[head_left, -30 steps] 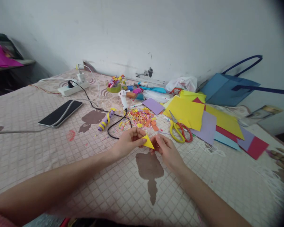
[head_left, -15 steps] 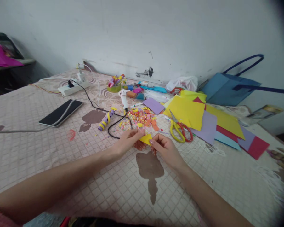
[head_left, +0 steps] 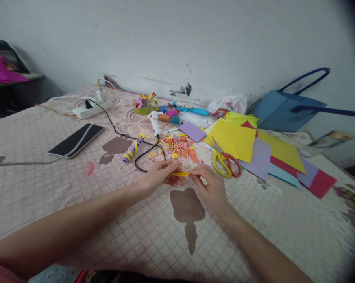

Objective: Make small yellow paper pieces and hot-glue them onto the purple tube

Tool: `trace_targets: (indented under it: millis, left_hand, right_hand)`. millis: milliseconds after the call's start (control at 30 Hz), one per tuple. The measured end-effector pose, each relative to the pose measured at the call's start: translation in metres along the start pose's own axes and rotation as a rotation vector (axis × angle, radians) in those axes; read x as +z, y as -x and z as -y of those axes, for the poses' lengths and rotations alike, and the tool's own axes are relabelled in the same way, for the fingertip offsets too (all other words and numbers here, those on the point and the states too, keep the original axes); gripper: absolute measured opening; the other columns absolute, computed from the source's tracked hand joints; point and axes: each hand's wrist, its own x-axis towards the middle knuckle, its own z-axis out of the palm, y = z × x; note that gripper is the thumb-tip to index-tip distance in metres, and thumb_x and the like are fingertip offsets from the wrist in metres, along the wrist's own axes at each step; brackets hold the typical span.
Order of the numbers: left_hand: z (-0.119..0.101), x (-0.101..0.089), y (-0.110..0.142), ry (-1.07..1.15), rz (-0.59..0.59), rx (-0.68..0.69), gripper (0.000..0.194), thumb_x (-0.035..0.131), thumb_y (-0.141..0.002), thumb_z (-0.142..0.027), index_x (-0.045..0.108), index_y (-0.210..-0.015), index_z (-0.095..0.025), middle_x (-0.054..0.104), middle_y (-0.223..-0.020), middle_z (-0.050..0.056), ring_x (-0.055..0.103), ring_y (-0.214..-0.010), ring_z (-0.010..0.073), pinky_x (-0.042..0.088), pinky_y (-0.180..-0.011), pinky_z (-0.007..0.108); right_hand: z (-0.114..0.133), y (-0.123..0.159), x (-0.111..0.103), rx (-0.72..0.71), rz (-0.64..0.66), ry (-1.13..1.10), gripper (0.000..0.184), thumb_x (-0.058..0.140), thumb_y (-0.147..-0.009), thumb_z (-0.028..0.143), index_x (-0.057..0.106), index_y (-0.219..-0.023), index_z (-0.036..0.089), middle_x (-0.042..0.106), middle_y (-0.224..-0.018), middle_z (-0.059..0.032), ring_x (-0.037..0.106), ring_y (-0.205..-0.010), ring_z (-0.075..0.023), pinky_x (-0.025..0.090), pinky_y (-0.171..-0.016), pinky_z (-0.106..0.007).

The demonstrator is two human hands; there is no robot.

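Note:
A small yellow piece of paper [head_left: 181,174] is stretched between my two hands above the table, seen nearly edge-on as a thin strip. My left hand [head_left: 162,173] pinches its left end between thumb and fingers. At the other end, my right hand [head_left: 209,184] grips the tip with thumb and forefinger. Just beyond them lies a heap of colourful paper scraps [head_left: 179,146]. Scissors [head_left: 224,159] with one yellow and one red handle rest to the right of my right hand. A purple roll with a yellow spiral [head_left: 133,149] lies left of the scraps.
A white glue gun [head_left: 154,122] stands behind the scraps, its black cord looping near my left hand. Coloured sheets [head_left: 233,138] spread to the right, before a blue bag [head_left: 286,110]. On the left are a dark phone-like slab [head_left: 75,141] and a power strip [head_left: 91,110].
The yellow paper has turned from showing its flat face to nearly edge-on. My right hand has rolled slightly and shifted a little; my left hand keeps its pinch.

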Motion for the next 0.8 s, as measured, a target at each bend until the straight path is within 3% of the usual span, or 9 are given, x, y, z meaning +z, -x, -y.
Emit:
trace_targets:
  millis: [67, 167, 233, 333, 467, 800]
  left_hand:
    - [-0.0007, -0.0004, -0.0001, 0.009, -0.014, 0.043, 0.030, 0.069, -0.074, -0.038, 0.059, -0.080, -0.011, 0.063, -0.069, 0.002, 0.060, -0.060, 0.0091, 0.048, -0.056, 0.020]
    - [-0.0021, -0.0013, -0.0004, -0.059, -0.065, 0.156, 0.025, 0.072, -0.070, -0.029, 0.058, -0.081, -0.011, 0.060, -0.071, 0.000, 0.058, -0.061, 0.0076, 0.047, -0.056, 0.019]
    - [-0.0025, -0.0018, -0.0007, -0.110, -0.076, 0.197, 0.024, 0.071, -0.072, -0.028, 0.057, -0.082, -0.011, 0.060, -0.072, 0.000, 0.058, -0.061, 0.0077, 0.047, -0.056, 0.019]
    - [-0.0018, -0.0018, -0.0011, -0.141, -0.066, 0.231, 0.023, 0.070, -0.072, -0.028, 0.057, -0.081, -0.011, 0.059, -0.071, 0.000, 0.057, -0.059, 0.0075, 0.047, -0.055, 0.019]
    - [0.0002, 0.0001, -0.0008, -0.118, -0.054, 0.226, 0.023, 0.070, -0.072, -0.029, 0.056, -0.079, -0.012, 0.059, -0.070, -0.001, 0.058, -0.059, 0.0078, 0.048, -0.055, 0.020]
    - [-0.0052, 0.0046, 0.0021, -0.133, -0.110, 0.153, 0.027, 0.059, -0.081, -0.039, 0.054, -0.077, -0.012, 0.061, -0.064, 0.000, 0.060, -0.053, 0.0081, 0.048, -0.052, 0.019]
  right_hand:
    - [0.0004, 0.0000, 0.0000, -0.039, -0.021, 0.013, 0.017, 0.053, -0.085, 0.016, 0.063, -0.095, 0.025, 0.063, -0.093, -0.0041, 0.058, -0.089, -0.0187, 0.044, -0.082, -0.034]
    - [-0.0010, -0.0011, 0.0014, 0.105, -0.061, -0.148, 0.023, 0.051, -0.087, 0.023, 0.056, -0.110, 0.026, 0.062, -0.098, -0.0045, 0.060, -0.087, -0.0177, 0.048, -0.079, -0.033]
    - [-0.0025, -0.0021, 0.0022, 0.243, -0.048, -0.302, 0.019, 0.048, -0.090, 0.033, 0.057, -0.104, 0.024, 0.063, -0.087, -0.0033, 0.061, -0.075, -0.0161, 0.049, -0.069, -0.031]
    - [-0.0040, -0.0026, 0.0020, 0.362, 0.048, -0.469, 0.027, 0.046, -0.090, 0.043, 0.060, -0.084, 0.020, 0.060, -0.069, -0.0008, 0.057, -0.060, -0.0139, 0.047, -0.058, -0.027]
    - [-0.0046, -0.0020, 0.0009, 0.409, 0.084, -0.484, 0.025, 0.057, -0.084, 0.040, 0.058, -0.073, 0.019, 0.058, -0.063, 0.0005, 0.053, -0.055, -0.0115, 0.043, -0.052, -0.024]
    - [-0.0050, -0.0037, -0.0002, 0.439, 0.044, -0.527, 0.021, 0.058, -0.083, 0.034, 0.056, -0.070, 0.019, 0.056, -0.060, 0.0027, 0.050, -0.053, -0.0102, 0.040, -0.051, -0.023]
